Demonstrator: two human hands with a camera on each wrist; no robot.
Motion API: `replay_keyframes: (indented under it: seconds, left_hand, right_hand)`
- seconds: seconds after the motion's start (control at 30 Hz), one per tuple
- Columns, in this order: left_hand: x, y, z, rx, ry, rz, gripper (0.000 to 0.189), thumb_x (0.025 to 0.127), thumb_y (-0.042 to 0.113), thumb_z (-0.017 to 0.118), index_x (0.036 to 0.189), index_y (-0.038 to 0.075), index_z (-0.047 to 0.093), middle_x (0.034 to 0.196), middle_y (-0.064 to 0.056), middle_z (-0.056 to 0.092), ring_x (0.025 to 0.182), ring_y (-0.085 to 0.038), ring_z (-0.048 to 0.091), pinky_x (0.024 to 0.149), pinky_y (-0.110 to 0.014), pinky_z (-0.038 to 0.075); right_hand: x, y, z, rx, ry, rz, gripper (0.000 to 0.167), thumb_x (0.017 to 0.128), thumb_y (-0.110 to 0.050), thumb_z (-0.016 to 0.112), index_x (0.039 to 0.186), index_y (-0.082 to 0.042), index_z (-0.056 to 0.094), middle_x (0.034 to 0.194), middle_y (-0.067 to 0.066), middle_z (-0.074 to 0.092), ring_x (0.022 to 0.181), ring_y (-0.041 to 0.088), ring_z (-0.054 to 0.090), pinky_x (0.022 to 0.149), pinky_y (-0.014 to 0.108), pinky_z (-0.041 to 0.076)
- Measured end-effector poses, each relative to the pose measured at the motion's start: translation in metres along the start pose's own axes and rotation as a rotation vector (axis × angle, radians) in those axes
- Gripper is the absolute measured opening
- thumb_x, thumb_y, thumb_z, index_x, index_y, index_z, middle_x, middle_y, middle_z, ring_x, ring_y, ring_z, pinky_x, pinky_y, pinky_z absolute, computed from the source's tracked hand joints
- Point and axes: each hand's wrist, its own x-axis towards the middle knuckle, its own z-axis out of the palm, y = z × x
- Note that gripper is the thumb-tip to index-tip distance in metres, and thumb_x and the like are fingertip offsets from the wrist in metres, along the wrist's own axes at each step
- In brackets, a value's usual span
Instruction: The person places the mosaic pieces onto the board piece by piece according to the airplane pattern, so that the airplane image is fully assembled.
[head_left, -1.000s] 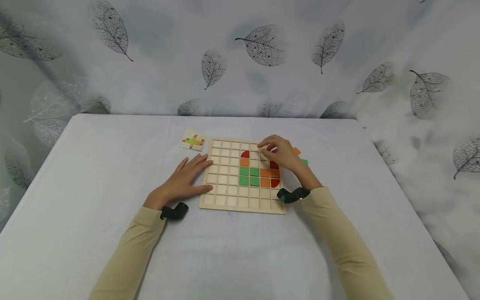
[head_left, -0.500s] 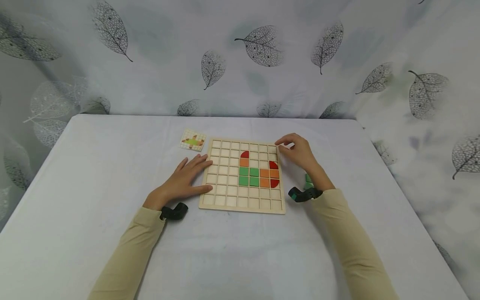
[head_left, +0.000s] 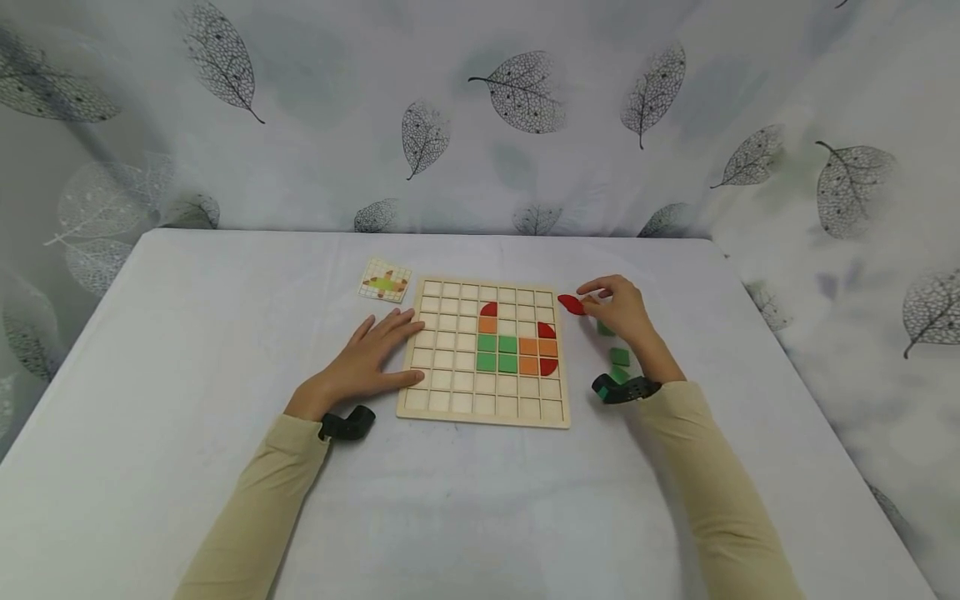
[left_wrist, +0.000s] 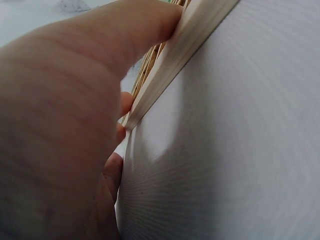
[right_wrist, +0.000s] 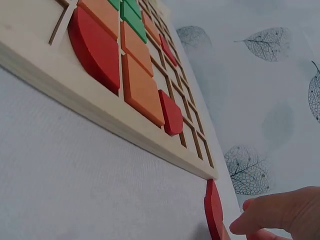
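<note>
One camera high over the table (head_left: 480, 508), two low at the wrists.
The head view looks forward and down from the near side, far enough back to take in both forearms (head_left: 697, 483), the whole grid board (head_left: 444, 340) and the leaf-print cloth (head_left: 300, 150) behind. Very close, the left wrist view looks tilted past the left hand (head_left: 367, 358) along the board's side. The right wrist view slants across the board's right edge toward the cloth, sharing the coloured tiles (head_left: 487, 342) with the head view.
</note>
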Motion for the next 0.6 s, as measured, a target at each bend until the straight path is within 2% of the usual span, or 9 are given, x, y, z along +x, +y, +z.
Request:
replay_keyframes:
  seconds: [0.23, 0.43, 0.6]
  left_hand:
    - [0.0, 0.0003, -0.0019, -0.009, 0.004, 0.002, 0.077, 0.088, 0.04, 0.069, 0.152, 0.012, 0.036, 0.161, -0.011, 0.021, 0.15, -0.03, 0.01, 0.12, -0.049, -0.003]
    - [-0.0005, 0.0008, 0.0002, -0.011, -0.002, 0.0, 0.078, 0.088, 0.042, 0.069, 0.152, 0.012, 0.035, 0.161, -0.011, 0.022, 0.15, -0.03, 0.01, 0.12, -0.049, -0.003]
    - [-0.0017, 0.0008, 0.0008, 0.0, 0.005, -0.002, 0.078, 0.088, 0.042, 0.069, 0.152, 0.012, 0.035, 0.161, -0.011, 0.022, 0.15, -0.03, 0.011, 0.12, -0.05, -0.002]
  right_hand:
    - [0.0014, 0.0056, 0.0003, -0.025, 0.004, 0.038, 0.029, 0.091, -0.007, 0.064, 0.117, 0.006, 0.066, 0.121, 0.026, 0.053, 0.107, 0.037, 0.05, 0.077, 0.037, 0.045]
    - [0.0004, 0.0088, -0.0002, -0.033, -0.035, 0.067, 0.03, 0.091, -0.009, 0.065, 0.118, 0.006, 0.065, 0.114, 0.025, 0.059, 0.104, 0.035, 0.053, 0.081, 0.038, 0.046]
    - [0.0015, 0.0094, -0.0009, -0.047, -0.038, 0.014, 0.027, 0.091, -0.007, 0.065, 0.114, 0.007, 0.066, 0.11, 0.025, 0.063, 0.099, 0.035, 0.056, 0.079, 0.036, 0.048]
